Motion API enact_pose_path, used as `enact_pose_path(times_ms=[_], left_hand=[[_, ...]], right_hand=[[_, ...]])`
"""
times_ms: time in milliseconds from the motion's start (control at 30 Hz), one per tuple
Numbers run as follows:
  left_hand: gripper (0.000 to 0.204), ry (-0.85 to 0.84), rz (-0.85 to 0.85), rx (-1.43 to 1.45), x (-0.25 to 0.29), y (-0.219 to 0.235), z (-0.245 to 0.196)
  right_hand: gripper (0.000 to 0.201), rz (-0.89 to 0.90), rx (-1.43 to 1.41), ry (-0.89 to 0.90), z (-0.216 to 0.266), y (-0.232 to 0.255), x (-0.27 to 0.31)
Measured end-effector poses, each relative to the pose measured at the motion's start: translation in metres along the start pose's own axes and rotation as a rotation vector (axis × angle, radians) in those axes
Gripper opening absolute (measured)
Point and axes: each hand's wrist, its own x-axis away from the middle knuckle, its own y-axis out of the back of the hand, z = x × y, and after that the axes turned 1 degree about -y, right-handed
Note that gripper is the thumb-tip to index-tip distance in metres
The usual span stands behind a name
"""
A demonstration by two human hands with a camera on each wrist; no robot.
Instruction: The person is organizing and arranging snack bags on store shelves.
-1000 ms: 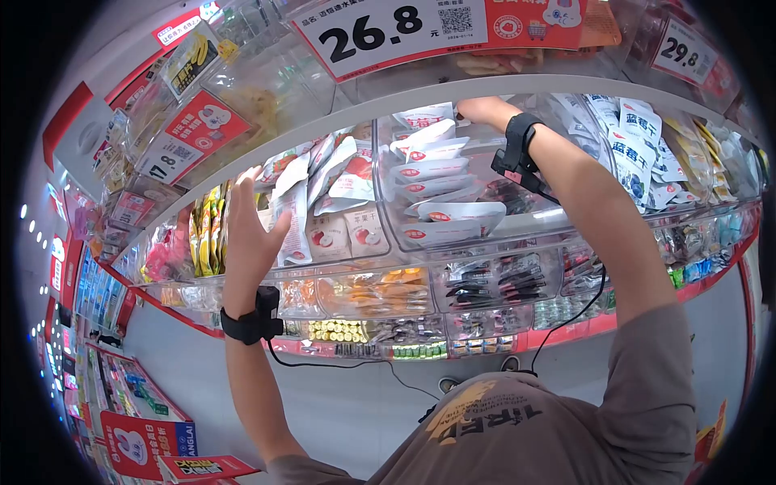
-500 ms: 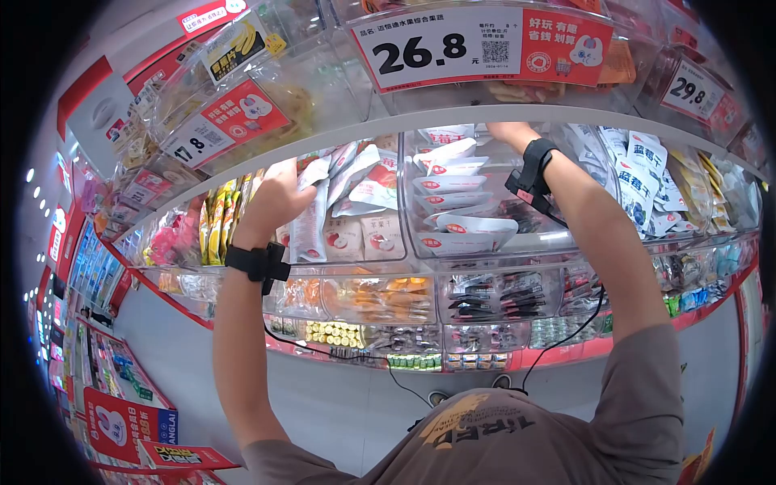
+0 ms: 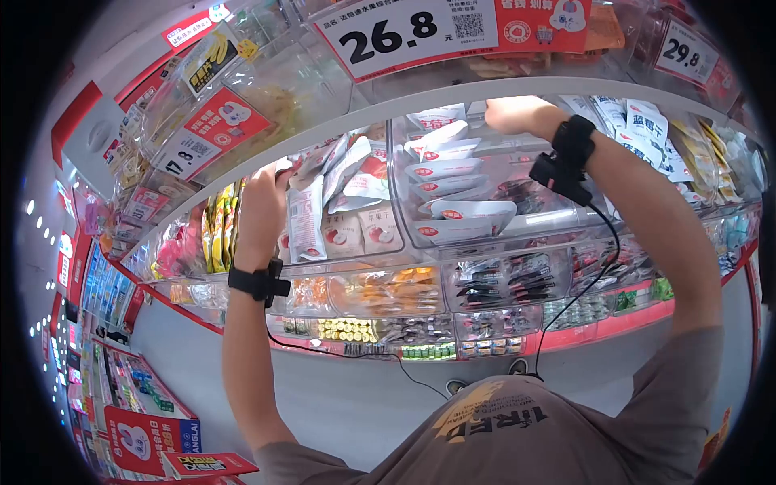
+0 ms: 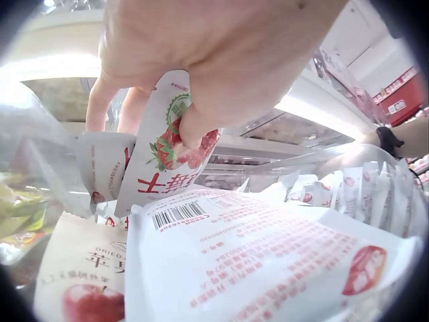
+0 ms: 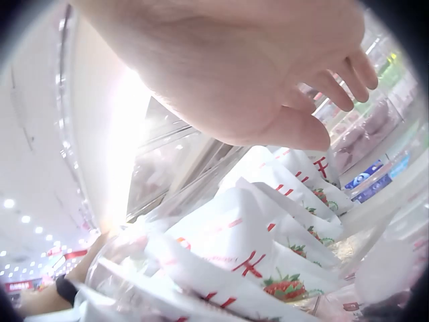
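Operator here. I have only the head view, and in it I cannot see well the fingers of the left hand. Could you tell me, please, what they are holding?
Observer: The left wrist view shows the left hand pinching a strawberry packet between thumb and fingers.
Operator: Thank you. Is the right hand also holding something?
Observer: In the right wrist view its fingers are loosely extended, and I see nothing held in them.
Operator: And the white packets near this hand, which picture is on their fronts?
Observer: The right wrist view shows strawberries with green leaves on several of them.
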Motion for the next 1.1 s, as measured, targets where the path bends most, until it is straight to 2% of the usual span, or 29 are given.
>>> enact_pose_path(times_ms=[67, 100, 133, 200, 267, 333, 400, 467, 500, 600, 667, 733, 767, 900, 1000, 1033, 1100], left_hand=[[0.03, 0.053, -0.087, 0.037, 0.017, 0.012, -0.017], [0.036, 0.092, -0.028, 0.036, 0.024, 0.017, -0.017], [0.038, 0.066, -0.044, 0.049, 0.033, 0.024, -0.022], [0.043, 0.011, -0.081, 0.076, 0.054, 0.037, -0.041], [0.049, -0.032, -0.18, 0.047, 0.077, 0.052, -0.06], [0.048, 0.041, -0.269, 0.125, 0.111, 0.066, -0.077], [0.04, 0.203, -0.468, 0.497, 0.15, 0.058, -0.09], [0.045, 0.197, -0.44, 0.805, 0.172, 0.045, -0.101], [0.046, 0.189, -0.431, 1.118, 0.17, 0.036, -0.112], [0.046, 0.26, -0.284, 1.639, 0.151, 0.019, -0.149], [0.046, 0.285, -0.224, 1.814, 0.132, 0.012, -0.169], [0.045, 0.33, -0.078, 1.864, 0.116, 0.017, -0.182], [0.045, 0.353, -0.001, 1.883, 0.11, 0.018, -0.187], [0.064, 0.419, 0.047, 1.955, 0.092, 0.015, -0.201], [0.067, 0.209, 0.128, 1.829, 0.075, 0.02, -0.209], [0.074, 0.199, 0.197, 1.83, 0.072, 0.025, -0.212], [0.075, 0.028, 0.254, 1.813, 0.063, 0.022, -0.217]], right_hand=[[0.036, -0.243, 0.079, 0.083, 0.002, -0.004, 0.043], [0.039, -0.318, 0.205, 0.19, -0.002, -0.005, 0.063], [0.042, -0.395, 0.334, 0.299, -0.007, -0.007, 0.081], [0.038, -0.9, 0.271, 0.596, -0.018, -0.017, 0.106], [0.038, -0.576, 0.083, 0.435, -0.005, 0.002, 0.149], [0.036, -0.496, -0.092, 0.686, -0.002, 0.016, 0.176], [0.047, -0.447, -0.369, 0.778, 0.007, 0.014, 0.185], [0.057, -0.366, -0.614, 0.816, 0.017, 0.014, 0.185], [0.061, -0.324, -0.712, 0.81, 0.024, 0.013, 0.18], [0.071, -0.245, -0.962, 0.862, 0.039, 0.004, 0.164], [0.078, -0.119, -1.061, 0.794, 0.04, 0.004, 0.161], [0.083, 0.087, -1.108, 0.587, 0.039, 0.007, 0.167], [0.08, 0.1, -1.022, 0.574, 0.037, 0.012, 0.168], [0.079, -0.105, -1.026, 0.541, 0.023, 0.006, 0.175], [0.085, -0.321, -0.874, 0.676, 0.001, 0.001, 0.178], [0.092, -0.295, -0.813, 0.707, -0.009, 0.002, 0.183], [0.096, -0.217, -0.787, 0.666, -0.022, 0.008, 0.193]])
